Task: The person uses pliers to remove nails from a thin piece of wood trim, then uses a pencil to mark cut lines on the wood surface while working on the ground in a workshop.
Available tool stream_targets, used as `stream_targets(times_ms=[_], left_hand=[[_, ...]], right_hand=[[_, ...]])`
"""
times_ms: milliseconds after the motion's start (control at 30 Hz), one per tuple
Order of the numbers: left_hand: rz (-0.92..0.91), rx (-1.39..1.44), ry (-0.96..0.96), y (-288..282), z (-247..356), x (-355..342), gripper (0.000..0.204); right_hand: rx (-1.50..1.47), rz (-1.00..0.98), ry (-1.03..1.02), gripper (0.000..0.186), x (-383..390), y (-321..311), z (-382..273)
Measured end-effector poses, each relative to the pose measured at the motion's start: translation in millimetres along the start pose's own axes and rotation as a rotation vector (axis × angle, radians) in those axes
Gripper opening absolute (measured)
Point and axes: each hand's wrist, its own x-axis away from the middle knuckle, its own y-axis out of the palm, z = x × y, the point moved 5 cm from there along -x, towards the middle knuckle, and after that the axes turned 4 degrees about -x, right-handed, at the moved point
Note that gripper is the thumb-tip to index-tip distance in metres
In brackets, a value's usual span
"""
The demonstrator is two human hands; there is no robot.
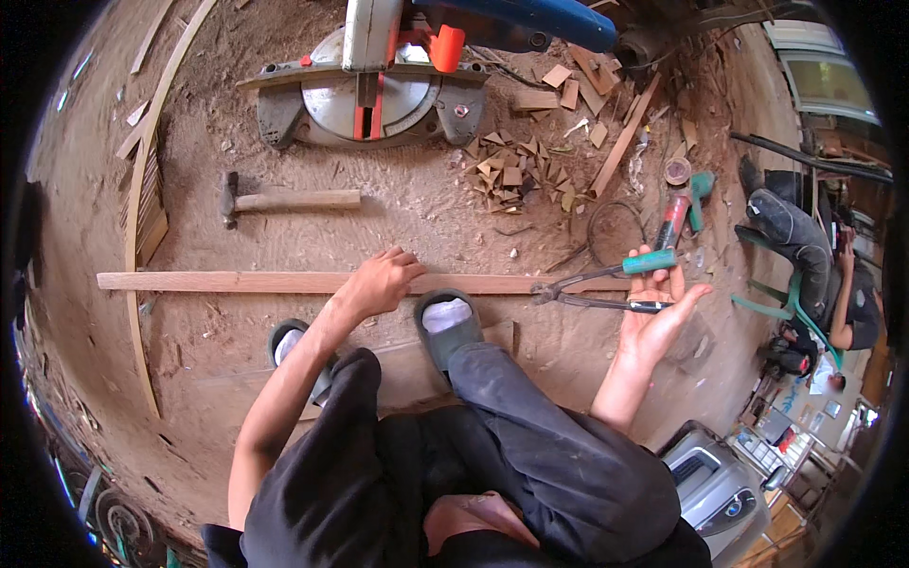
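Observation:
A long, narrow wooden strip [227, 282] lies crosswise on the dirt floor just beyond my feet. My left hand [379, 282] is over its middle, fingers curled and pressed together; whatever they pinch, if anything, is hidden. On the right, my right hand [656, 317] is palm up and holds a pair of pincers [582, 292]. The fingers support the green-sleeved handle, the dark handle crosses the palm, and the thumb points outward. The pincers' jaws point left, above the strip's right part. Farther off, a hammer [298, 201] with a wooden handle rests on the ground.
A mitre saw [369, 104] stands at the far middle. Small wood offcuts [516, 175] are heaped beside it. An angle grinder [674, 213] with a cord lies at right. A thin curved lath [140, 208] runs along the left. Another person [857, 293] sits at far right.

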Motion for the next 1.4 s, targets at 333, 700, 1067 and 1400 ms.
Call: stream_targets(times_ms=[333,700,1067,1400], left_hand=[[-0.134,-0.098,-0.058,1,-8,6,0.05],[0.091,-0.03,-0.348,-90,-63,109,0.045],[0.4,-0.608,-0.699,-143,-132,269,0.033],[0.423,-0.635,-0.812,-149,-154,304,0.027]], right_hand=[[0.014,-0.003,0.044,0.088,-11,-28,2],[-0.017,0.038,0.05,0.088,-18,-21,7],[0.029,0.274,-0.24,0.086,-36,-78,-49],[0.003,0.278,-0.269,0.094,-46,-101,-59]])
